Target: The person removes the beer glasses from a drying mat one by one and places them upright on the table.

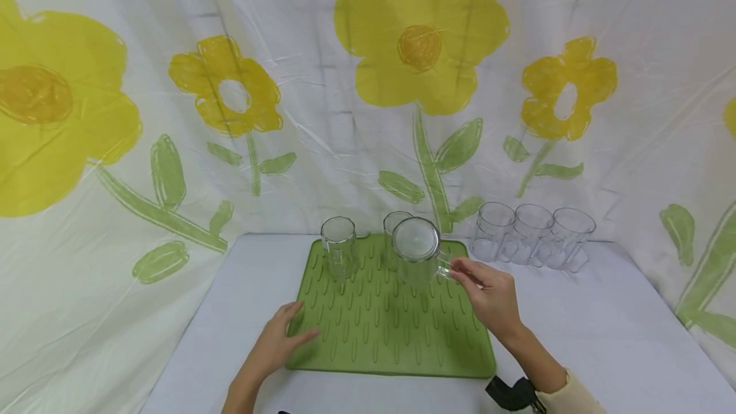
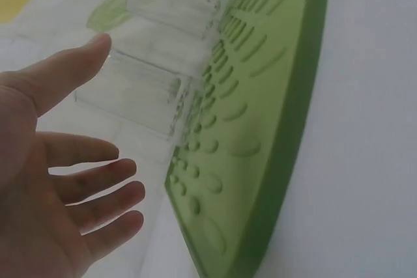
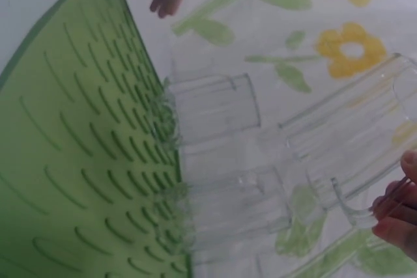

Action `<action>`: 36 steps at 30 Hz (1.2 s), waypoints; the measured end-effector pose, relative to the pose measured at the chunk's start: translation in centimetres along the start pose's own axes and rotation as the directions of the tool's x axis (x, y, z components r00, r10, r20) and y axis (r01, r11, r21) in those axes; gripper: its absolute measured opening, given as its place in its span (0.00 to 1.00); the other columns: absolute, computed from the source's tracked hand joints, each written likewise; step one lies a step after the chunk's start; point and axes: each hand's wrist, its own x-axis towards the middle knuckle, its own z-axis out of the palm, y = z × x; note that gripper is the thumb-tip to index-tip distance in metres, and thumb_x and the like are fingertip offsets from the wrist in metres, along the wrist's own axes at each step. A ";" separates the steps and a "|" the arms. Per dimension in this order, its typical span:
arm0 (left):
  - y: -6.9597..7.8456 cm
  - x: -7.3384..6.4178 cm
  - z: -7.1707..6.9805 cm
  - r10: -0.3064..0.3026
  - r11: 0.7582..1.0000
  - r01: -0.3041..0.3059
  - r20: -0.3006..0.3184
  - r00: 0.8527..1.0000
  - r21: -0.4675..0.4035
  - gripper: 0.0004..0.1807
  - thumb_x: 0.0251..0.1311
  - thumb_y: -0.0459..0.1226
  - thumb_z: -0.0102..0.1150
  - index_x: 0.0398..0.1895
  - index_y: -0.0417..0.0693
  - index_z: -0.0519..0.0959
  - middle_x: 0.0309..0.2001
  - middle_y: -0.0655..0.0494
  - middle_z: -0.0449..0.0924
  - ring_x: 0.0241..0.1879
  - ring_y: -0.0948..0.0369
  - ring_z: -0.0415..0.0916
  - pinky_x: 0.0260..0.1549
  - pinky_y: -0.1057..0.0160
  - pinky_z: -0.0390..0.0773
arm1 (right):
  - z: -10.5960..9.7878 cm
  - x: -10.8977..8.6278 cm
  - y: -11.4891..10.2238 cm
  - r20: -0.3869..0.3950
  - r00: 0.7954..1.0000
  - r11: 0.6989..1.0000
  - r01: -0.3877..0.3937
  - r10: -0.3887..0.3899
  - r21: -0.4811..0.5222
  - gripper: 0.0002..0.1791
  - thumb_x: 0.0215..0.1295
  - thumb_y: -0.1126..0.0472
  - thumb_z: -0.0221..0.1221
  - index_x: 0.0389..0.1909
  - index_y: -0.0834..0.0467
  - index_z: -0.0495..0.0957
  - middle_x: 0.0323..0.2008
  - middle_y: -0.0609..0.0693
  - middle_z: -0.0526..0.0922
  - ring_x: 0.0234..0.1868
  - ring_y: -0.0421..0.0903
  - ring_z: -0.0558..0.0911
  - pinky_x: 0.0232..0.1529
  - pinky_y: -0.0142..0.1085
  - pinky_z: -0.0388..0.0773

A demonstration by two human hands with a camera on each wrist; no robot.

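Observation:
My right hand pinches the handle of a clear glass mug, held up above the green drying mat. In the right wrist view this mug is tilted, its handle between thumb and fingers. Two more glass mugs stand toward the mat's back: one at the left, the other partly hidden behind the held mug. By the mat's left edge my left hand hovers with fingers spread and nothing in them; the left wrist view shows its palm empty.
Several things stand beyond the mat: three clear glass mugs in a row on the white table at the back right. A white curtain with yellow flowers hangs behind the table. A black strap is near the right wrist.

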 end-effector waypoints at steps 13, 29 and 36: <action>2.2 0.8 -0.4 0.024 0.969 -0.017 0.025 0.999 -0.248 0.37 0.62 0.48 0.62 0.68 0.35 0.66 0.67 0.37 0.68 0.66 0.39 0.66 0.65 0.43 0.69 | -0.2 0.3 -0.2 0.022 0.994 0.995 0.104 -0.104 -0.004 0.14 0.43 0.78 0.69 0.34 0.66 0.85 0.29 0.57 0.88 0.30 0.42 0.86 0.37 0.16 0.79; 4.9 2.1 -1.6 0.043 0.902 -0.015 0.056 0.998 -0.431 0.32 0.66 0.47 0.57 0.68 0.39 0.67 0.66 0.43 0.72 0.66 0.47 0.69 0.67 0.46 0.69 | 0.1 0.6 -0.4 0.002 0.966 0.964 0.260 -0.260 -0.051 0.19 0.68 0.52 0.57 0.36 0.65 0.85 0.29 0.57 0.88 0.29 0.47 0.87 0.38 0.22 0.82; 6.4 2.6 -1.4 0.078 0.881 -0.026 0.092 0.993 -0.473 0.31 0.68 0.49 0.54 0.68 0.39 0.67 0.66 0.43 0.72 0.68 0.46 0.66 0.70 0.41 0.62 | 0.2 0.7 -0.8 -0.018 0.945 0.944 0.324 -0.326 -0.053 0.19 0.69 0.53 0.56 0.35 0.66 0.85 0.30 0.56 0.88 0.29 0.49 0.87 0.40 0.23 0.83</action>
